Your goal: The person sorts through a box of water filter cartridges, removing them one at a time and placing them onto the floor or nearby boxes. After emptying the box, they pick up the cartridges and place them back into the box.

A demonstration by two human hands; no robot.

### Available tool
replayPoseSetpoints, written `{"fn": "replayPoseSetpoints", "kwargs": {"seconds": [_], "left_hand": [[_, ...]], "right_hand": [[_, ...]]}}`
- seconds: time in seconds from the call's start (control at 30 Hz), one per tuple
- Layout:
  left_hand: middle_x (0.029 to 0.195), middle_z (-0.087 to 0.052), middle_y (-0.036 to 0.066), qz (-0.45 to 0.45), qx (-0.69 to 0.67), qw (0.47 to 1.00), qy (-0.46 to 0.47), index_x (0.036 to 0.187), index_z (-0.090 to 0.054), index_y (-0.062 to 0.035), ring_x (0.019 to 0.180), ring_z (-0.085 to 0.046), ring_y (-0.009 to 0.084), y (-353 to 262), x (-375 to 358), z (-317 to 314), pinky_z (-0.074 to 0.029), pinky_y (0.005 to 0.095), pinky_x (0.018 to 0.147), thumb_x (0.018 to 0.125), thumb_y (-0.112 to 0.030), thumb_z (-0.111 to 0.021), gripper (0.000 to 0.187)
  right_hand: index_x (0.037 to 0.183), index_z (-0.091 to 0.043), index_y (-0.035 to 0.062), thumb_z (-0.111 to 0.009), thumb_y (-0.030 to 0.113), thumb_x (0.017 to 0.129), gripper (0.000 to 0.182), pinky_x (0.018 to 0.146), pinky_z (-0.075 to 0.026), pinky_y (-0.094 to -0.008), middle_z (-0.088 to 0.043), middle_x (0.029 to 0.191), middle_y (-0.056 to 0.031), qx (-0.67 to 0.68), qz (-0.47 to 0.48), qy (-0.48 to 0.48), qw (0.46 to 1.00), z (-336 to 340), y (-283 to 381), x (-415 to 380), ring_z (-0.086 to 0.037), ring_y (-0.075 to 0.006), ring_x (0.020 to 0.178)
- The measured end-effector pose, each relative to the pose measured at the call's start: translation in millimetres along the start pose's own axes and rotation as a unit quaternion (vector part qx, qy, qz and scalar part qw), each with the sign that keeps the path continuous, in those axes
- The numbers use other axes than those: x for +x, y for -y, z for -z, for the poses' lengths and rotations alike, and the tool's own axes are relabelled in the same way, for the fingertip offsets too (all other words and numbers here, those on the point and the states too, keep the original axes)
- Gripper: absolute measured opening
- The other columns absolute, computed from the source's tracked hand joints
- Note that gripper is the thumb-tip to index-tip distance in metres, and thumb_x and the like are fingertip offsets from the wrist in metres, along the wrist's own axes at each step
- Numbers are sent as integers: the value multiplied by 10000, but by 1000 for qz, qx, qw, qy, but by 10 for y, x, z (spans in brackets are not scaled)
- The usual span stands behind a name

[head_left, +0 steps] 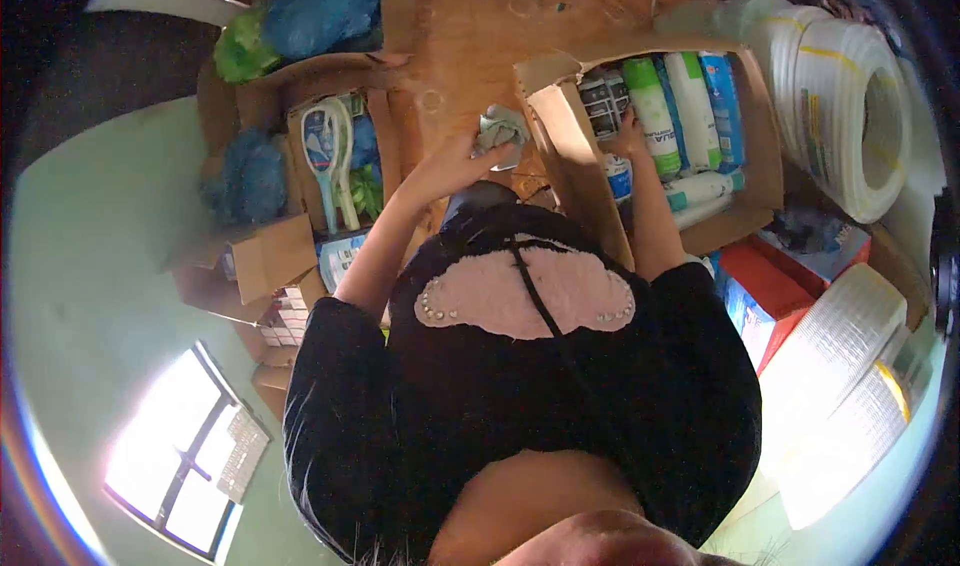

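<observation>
My left hand [458, 169] is closed around a crumpled grey-green cloth [502, 138], which could also be paper. It is above the wooden floor, between the boxes. My right hand [630, 140] reaches into an open cardboard box [560, 116] on the right. Its fingers are against a black package with light markings [604, 104], and their grip is partly hidden. Beside that hand stand a green and white can [652, 116], a white and green can [694, 111] and a blue container [722, 106]. White and teal cans [706, 190] lie below them.
Open cardboard boxes [275, 256] line the left, with packaged long-handled brushes [330, 161] and blue plastic bags [322, 11]. Coils of clear hose [850, 106] and red boxes [765, 291] stand at right. The wooden floor [460, 26] runs between.
</observation>
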State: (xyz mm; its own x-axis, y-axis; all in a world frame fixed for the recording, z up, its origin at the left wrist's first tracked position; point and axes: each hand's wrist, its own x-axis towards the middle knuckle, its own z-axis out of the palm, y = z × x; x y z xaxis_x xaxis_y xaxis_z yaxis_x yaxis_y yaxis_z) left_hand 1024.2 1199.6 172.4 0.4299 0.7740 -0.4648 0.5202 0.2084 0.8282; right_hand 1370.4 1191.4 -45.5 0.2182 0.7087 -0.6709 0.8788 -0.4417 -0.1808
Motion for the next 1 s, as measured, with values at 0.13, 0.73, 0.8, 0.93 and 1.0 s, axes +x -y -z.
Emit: {"fn": "replayPoseSetpoints", "kwargs": {"seconds": [0.13,0.73,0.8,0.93,1.0], "left_hand": [[987,-632,177,-38,-5,999,18,1144,-528,9,895,-615,264,28,288,34,-461,360,796,827,-422,-595,539],[976,-630,88,-93,-44,986,128,1082,-562,22,877,-587,164,-364,1062,176,-465,309,782,833,-378,-616,475],[984,-620,79,-88,-55,986,132,1105,-546,18,885,-573,155,-405,1050,193,-458,295,787,842,-363,-609,468],[986,-620,75,-73,-26,985,151,1128,-535,10,892,-569,154,-473,1016,262,-452,288,794,850,-341,-604,453],[987,-622,71,-89,-34,986,134,1119,-549,-3,899,-570,156,-452,1023,241,-447,290,808,855,-334,-599,427]], "right_hand": [[1401,41,-35,-863,482,392,1450,1095,-216,-399,-207,1413,-277,66,25,13,997,87,-76,92,-178,-388,1336],[1448,32,209,-800,562,490,1317,903,-255,-686,-202,1393,-283,-10,-72,-178,981,-224,198,-199,-269,-501,1227],[1447,24,215,-792,580,480,1317,924,-222,-683,-150,1402,-300,35,-50,-135,989,-144,93,-173,-225,-525,1243],[1448,24,213,-778,606,479,1318,934,-268,-647,-186,1382,-312,18,-5,-39,999,-64,-35,-69,-245,-531,1233],[1450,15,207,-774,614,476,1318,932,-285,-639,-197,1377,-312,8,-11,-7,1000,-17,-41,-42,-253,-530,1231]]}}
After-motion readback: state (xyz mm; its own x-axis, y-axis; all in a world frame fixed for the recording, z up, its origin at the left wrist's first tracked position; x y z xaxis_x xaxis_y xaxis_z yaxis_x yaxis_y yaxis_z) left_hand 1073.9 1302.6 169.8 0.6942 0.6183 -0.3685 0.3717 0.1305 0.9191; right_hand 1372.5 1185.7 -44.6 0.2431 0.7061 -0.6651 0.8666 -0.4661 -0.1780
